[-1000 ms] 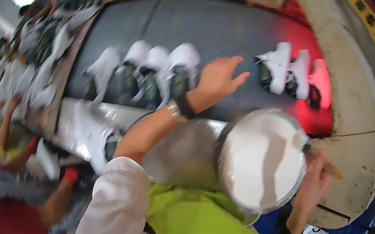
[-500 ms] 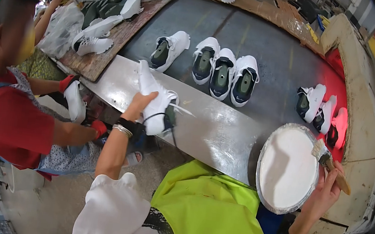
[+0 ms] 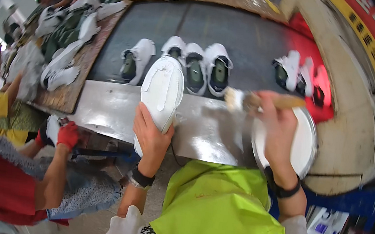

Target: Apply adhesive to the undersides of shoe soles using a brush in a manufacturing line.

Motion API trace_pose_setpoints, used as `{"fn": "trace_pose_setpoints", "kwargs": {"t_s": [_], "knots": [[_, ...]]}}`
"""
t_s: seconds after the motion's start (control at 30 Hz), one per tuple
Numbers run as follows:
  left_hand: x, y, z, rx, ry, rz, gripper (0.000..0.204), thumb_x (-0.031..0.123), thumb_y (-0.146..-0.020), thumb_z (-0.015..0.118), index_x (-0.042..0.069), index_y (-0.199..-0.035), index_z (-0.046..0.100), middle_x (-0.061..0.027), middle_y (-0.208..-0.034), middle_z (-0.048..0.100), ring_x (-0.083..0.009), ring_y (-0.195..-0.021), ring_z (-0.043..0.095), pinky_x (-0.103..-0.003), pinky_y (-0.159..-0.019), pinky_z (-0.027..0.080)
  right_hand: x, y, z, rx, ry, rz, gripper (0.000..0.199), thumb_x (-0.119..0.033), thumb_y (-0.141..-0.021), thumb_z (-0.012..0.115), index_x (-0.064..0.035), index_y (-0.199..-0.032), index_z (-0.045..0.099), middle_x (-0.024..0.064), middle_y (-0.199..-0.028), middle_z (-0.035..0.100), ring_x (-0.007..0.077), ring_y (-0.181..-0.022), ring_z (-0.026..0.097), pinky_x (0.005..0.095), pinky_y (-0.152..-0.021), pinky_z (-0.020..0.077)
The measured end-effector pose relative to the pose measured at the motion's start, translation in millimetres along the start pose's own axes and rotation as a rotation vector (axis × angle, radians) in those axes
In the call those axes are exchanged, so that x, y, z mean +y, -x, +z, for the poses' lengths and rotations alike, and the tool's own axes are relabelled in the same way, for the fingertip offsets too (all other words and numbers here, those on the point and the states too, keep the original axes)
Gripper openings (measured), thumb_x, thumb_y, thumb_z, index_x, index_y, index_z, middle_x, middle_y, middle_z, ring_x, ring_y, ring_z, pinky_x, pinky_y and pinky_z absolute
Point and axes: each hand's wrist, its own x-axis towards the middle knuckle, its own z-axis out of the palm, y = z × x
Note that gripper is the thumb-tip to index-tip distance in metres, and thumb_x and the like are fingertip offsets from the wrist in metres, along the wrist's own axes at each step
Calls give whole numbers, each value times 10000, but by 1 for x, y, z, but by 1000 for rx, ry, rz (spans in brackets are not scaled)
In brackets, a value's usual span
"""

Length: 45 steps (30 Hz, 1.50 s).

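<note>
My left hand is closed around a white shoe, held upright with its pale, flat underside turned toward me. The shoe's upper is mostly hidden behind that underside. To the right, my right hand, blurred by motion, grips a paintbrush by its wooden handle. White-coated bristles point left toward the shoe, with a gap between them. Below the brush and partly behind my right hand is a round pan of white liquid, at the right end of the metal ledge.
Several white shoes stand on the dark conveyor belt beyond the ledge. More shoes sit under red light beside the cream machine housing. At left, a co-worker in red gloves handles a shoe near a board piled with shoes.
My left hand has brought the shoe rightward and turned its underside toward me. My right hand has lifted the brush from the pan's right edge and swung it left. The view has shifted.
</note>
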Motion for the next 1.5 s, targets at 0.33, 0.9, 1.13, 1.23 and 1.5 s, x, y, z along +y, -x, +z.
{"fn": "trace_pose_setpoints", "kwargs": {"t_s": [0.33,0.9,1.13,1.23,1.5], "knots": [[38,21,36,-153,55,11,984,166,-595,800,-42,-1416,298,-282,-1324,412,-427,-1155,452,-495,-961,344,75,-25,55,182,160,-190,159,-133,-898,619,16,-951,634,104,-755,652,147,-631,618,305,-588,479],[36,17,40,-117,-45,-73,987,165,-589,796,-40,-1419,303,-274,-1331,415,-410,-1179,449,-490,-977,333,86,-41,90,245,254,-285,117,-96,-859,654,-1,-911,611,135,-787,637,250,-644,625,335,-570,485],[31,12,42,-83,-6,-84,957,169,-592,784,-45,-1404,325,-280,-1308,435,-411,-1176,454,-491,-972,341,103,-7,106,305,56,-43,165,-123,-915,608,35,-961,617,105,-834,671,130,-703,637,273,-610,517],[30,13,42,-77,-4,-92,961,166,-588,788,-45,-1404,325,-278,-1307,437,-408,-1168,460,-488,-969,344,95,-2,103,281,149,-57,139,-106,-906,602,29,-936,614,121,-805,661,176,-669,647,301,-609,514],[28,16,42,-83,-28,-67,964,172,-596,785,-44,-1410,316,-282,-1318,431,-403,-1166,466,-484,-965,349,85,-53,100,131,587,-334,142,-119,-856,619,19,-862,588,166,-807,613,376,-689,599,416,-622,480]]}}
